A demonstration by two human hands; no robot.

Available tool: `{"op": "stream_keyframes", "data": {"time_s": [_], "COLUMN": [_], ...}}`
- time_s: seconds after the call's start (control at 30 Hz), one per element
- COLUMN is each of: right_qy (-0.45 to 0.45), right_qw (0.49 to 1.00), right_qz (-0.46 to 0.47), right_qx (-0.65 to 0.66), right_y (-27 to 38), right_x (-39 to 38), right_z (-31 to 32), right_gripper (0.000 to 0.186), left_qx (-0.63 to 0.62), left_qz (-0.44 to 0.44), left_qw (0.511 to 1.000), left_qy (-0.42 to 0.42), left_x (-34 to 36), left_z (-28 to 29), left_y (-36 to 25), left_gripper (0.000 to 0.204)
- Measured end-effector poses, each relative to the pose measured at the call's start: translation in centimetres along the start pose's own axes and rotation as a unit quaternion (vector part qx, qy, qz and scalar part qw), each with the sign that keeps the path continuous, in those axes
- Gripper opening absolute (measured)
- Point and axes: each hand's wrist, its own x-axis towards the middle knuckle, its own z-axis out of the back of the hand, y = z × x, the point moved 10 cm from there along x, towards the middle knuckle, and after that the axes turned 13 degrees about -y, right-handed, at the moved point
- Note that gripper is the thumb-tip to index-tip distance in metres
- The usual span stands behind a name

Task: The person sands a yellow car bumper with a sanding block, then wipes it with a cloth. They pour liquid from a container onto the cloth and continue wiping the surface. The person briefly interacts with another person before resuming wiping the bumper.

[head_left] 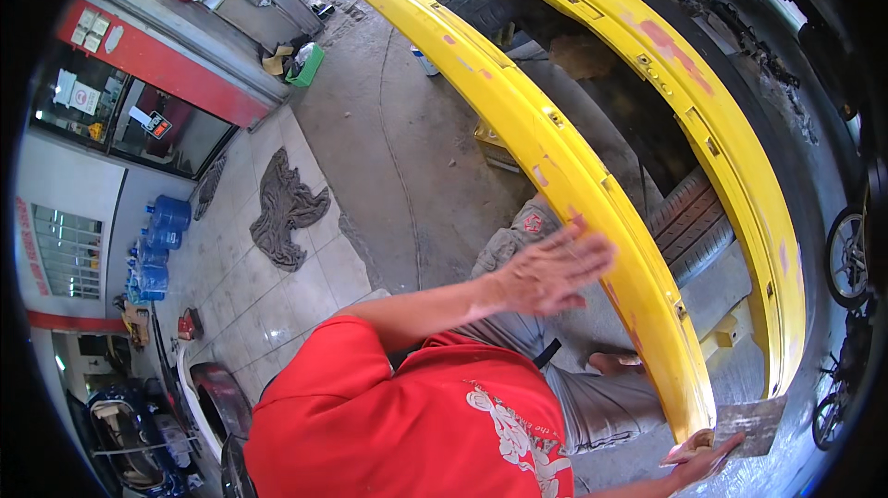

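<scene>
A long, curved yellow bumper (518, 96) runs from the far middle down toward my right side, with small pinkish patches on its surface. My left hand (558, 269) is over its near face, fingers stretched out, holding nothing. I cannot tell whether the palm touches the paint. Low at the right, by the bumper's near end, my right hand (708, 463) grips a flat grey metal plate (754, 426). Some pinkish stuff shows beside those fingers, too small to make out. Beyond lies a second yellow bumper (745, 184), also with pinkish patches.
Tires (694, 225) lie beneath and between the bumpers. A metal can (497, 148) stands under the nearer one. A dark rag (285, 209) is spread on the floor tiles to the left. Blue water jugs (166, 221) line the wall, and a green bin (305, 65) stands farther off.
</scene>
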Motion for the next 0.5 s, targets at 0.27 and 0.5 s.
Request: {"op": "stream_keyframes", "data": {"time_s": [0.27, 0.5], "right_qy": [0.002, 0.024], "right_qw": [0.996, 0.99], "right_qz": [0.025, -0.018], "right_qx": [0.087, 0.137], "right_y": [-2.1, -3.0], "right_x": [0.4, 0.6], "right_z": [3.1, 2.9], "right_gripper": [0.084, 0.087], "left_qx": [0.194, 0.103], "left_qz": [0.31, 0.323], "left_qw": [0.929, 0.938], "left_qy": [-0.048, -0.071], "left_x": [-2.7, -3.0], "left_z": [5.8, 3.4], "left_y": [19.8, 12.0], "left_gripper": [0.085, 0.097]}}
